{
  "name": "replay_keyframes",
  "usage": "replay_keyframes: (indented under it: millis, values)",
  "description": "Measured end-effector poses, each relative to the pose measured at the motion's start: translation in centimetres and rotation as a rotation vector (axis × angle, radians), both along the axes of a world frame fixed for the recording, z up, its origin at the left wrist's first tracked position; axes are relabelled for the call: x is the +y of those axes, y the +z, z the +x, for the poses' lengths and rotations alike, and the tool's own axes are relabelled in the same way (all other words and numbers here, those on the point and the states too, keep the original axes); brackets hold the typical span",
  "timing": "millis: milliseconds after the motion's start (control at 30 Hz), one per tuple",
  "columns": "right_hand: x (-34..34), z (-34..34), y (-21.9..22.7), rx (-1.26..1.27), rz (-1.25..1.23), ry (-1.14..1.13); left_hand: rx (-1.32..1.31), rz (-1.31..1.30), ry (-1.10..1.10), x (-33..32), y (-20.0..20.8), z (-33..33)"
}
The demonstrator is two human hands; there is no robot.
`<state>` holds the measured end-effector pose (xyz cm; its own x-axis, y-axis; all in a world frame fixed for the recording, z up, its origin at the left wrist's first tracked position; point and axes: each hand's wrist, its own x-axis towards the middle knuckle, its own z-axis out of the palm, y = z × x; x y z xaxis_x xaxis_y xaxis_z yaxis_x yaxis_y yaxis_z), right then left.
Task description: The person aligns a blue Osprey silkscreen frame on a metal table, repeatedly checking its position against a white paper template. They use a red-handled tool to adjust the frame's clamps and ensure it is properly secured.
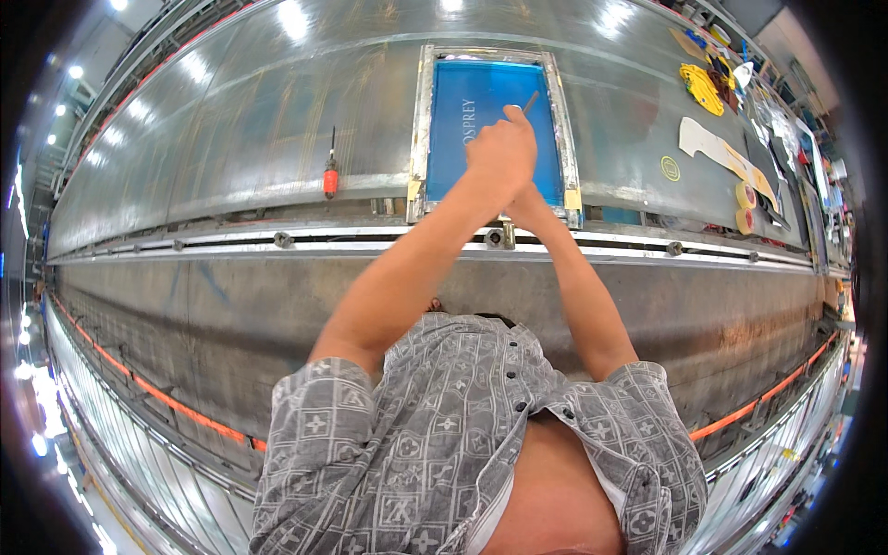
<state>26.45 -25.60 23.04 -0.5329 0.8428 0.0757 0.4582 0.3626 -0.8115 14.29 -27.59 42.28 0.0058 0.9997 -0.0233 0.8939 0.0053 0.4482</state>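
My left hand (504,150) is closed above a blue screen-printing frame's mesh (449,116), which carries pale lettering. A thin, dark, stick-like tool (531,102) sticks out beyond its fingers; its exact kind is too small to tell. My right hand (525,205) is just under my left wrist, at the near edge of the frame, and its fingers are hidden. The worn metal rim (421,139) of the frame has patches of tape at its near corners. It lies flat on the long, shiny table.
A red-handled screwdriver-like tool (330,180) lies left of the frame. To the right are tape rolls (745,208), a pale cut sheet (708,146), a round yellow sticker (671,167) and a yellow cloth (701,90). A metal rail (370,248) runs along the table's near edge.
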Motion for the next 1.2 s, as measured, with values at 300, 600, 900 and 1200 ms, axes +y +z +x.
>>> replay_keyframes:
  millis: [300, 600, 900, 1200]
  values:
    - [-0.7, 2.3, 2.5, 0.053, -0.028, -0.015, 0.082, -0.049, -0.073, 0.1, 2.9, 2.0]
    - [-1.9, 2.8, 7.7, 0.698, -0.688, -0.011, -0.026, 0.023, 0.062, -1.5, 3.5, 3.1]
    - [9.6, 1.3, 15.0, 1.718, -1.121, 0.230, 0.292, 0.335, 0.087, 1.5, 0.4, 4.7]
    - [5.6, 4.5, 11.5, 1.891, -0.690, 0.008, 0.303, 0.427, -0.548, 6.5, -3.3, 1.3]
